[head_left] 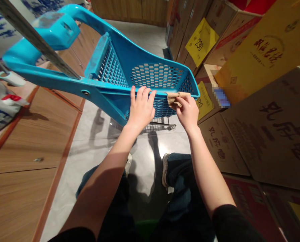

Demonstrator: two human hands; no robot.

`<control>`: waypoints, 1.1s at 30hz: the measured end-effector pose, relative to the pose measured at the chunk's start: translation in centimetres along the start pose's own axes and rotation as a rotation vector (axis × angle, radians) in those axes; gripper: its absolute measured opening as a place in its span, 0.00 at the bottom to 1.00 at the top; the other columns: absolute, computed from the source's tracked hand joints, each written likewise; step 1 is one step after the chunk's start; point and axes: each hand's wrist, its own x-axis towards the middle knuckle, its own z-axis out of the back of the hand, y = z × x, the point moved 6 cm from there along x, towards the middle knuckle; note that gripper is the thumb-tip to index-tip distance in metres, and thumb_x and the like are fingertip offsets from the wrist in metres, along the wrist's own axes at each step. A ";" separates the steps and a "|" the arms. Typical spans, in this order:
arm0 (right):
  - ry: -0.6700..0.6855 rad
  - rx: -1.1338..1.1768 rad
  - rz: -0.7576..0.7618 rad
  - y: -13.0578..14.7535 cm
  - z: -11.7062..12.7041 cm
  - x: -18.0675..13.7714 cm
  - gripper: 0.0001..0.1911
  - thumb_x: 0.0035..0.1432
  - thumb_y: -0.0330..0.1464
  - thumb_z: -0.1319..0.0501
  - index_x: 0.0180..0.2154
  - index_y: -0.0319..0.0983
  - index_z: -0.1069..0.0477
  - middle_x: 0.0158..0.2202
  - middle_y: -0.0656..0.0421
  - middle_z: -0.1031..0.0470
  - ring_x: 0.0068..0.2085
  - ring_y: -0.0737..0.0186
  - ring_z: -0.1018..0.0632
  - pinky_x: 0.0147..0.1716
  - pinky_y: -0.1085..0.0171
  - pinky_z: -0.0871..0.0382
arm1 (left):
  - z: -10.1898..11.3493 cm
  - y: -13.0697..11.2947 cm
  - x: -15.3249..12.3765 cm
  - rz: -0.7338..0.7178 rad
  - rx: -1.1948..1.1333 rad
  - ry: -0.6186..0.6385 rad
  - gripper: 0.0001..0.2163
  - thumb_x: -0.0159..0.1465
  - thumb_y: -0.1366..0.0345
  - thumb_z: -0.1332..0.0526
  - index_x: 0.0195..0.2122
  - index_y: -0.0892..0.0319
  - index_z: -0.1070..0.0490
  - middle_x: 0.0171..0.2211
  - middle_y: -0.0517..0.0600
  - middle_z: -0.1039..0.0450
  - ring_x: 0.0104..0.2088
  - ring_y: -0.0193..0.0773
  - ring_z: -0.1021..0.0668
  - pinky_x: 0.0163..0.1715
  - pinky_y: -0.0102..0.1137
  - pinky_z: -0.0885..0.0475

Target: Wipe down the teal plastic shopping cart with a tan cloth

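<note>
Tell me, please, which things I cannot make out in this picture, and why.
All in the head view:
Part of the brown cloth: covered by the right hand.
Palm of the left hand: hidden by its own back.
Upper end of the metal pole: cut off by the picture's edge.
Blue patch beside the boxes: pixelated.

At the upper right of the frame, we read a large "230" on a yellow card (202, 42). Below it, on a second card (205, 102), we make out "90". At the right, both the large carton (276, 131) and the small carton (223, 144) bear "乳府" plus a third character we cannot read surely. The yellow box's (266, 50) brushed characters elude us.
</note>
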 end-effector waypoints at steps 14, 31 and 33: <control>-0.149 -0.035 -0.074 -2.7 0.0 -0.1 0.16 0.61 0.28 0.42 0.43 0.43 0.17 0.48 0.50 0.19 0.50 0.48 0.20 0.52 0.51 0.22 | 0.0 0.0 0.0 -0.003 -0.004 -0.002 0.34 0.62 0.73 0.41 0.72 0.61 0.30 0.70 0.64 0.28 0.76 0.62 0.35 0.81 0.68 0.60; -0.107 0.061 -0.021 -3.2 -0.3 0.0 0.16 0.61 0.27 0.42 0.45 0.41 0.17 0.50 0.48 0.21 0.54 0.47 0.22 0.58 0.50 0.24 | 0.2 -0.1 0.0 -0.002 0.056 0.015 0.30 0.66 0.72 0.43 0.71 0.61 0.31 0.70 0.63 0.29 0.76 0.59 0.34 0.81 0.65 0.58; -0.159 0.064 -0.097 -4.8 0.3 0.3 0.16 0.59 0.26 0.42 0.43 0.40 0.17 0.47 0.50 0.21 0.52 0.48 0.21 0.57 0.51 0.24 | 0.3 -0.2 0.1 0.007 0.070 0.042 0.30 0.67 0.72 0.44 0.72 0.62 0.31 0.71 0.64 0.30 0.76 0.60 0.34 0.81 0.65 0.58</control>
